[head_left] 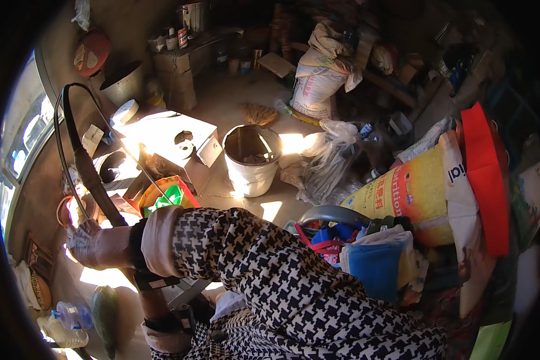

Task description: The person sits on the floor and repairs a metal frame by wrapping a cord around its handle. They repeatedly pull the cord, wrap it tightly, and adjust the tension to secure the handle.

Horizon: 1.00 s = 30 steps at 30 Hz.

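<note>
Mid-left, the right hand (93, 245) grips a black belt (84, 162), fingers wrapped round it; the left hand is hidden.

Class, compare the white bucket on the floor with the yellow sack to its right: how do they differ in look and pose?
The white bucket is rigid and round, standing upright with an open top; the yellow sack is soft, bulging, closed and lying tilted. The bucket is plain white, while the sack is yellow with orange areas and print. The bucket stands alone on the floor; the sack leans among other bags. Both catch sunlight.
</note>
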Motion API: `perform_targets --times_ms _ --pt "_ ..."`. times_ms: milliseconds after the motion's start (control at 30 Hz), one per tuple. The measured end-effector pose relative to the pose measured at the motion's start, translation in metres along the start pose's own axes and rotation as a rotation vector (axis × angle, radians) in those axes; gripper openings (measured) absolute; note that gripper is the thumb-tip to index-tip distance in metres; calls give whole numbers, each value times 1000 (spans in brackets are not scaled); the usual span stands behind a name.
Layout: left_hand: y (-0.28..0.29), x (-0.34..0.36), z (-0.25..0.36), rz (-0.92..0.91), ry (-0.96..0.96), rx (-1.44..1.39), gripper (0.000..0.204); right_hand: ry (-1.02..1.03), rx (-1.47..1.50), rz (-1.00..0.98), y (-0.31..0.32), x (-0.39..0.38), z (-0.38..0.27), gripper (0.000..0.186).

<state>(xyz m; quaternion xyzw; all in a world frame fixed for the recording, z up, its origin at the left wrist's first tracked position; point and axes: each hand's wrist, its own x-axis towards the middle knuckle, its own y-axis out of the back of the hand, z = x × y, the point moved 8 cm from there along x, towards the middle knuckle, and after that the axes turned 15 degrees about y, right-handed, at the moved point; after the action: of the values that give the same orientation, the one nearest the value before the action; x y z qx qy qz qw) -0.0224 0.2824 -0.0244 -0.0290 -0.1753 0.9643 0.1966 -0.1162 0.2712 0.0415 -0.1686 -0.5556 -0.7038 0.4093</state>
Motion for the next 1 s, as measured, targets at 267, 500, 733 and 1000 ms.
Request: perform_targets --times_ms 267,500,733,1000 --pt "16 20 -1 87 199 -218 26 -182 514 451 142 -26 70 13" --pt "-17 30 25 -561 59 0 20 -912 1344 282 61 -138 143 10" --pt "7 39 -7 -473 353 -197 33 -331 1931 36 28 -100 89 38" --pt "37 43 -21 -366 405 -270 31 -169 2134 -101 18 -71 64 32"
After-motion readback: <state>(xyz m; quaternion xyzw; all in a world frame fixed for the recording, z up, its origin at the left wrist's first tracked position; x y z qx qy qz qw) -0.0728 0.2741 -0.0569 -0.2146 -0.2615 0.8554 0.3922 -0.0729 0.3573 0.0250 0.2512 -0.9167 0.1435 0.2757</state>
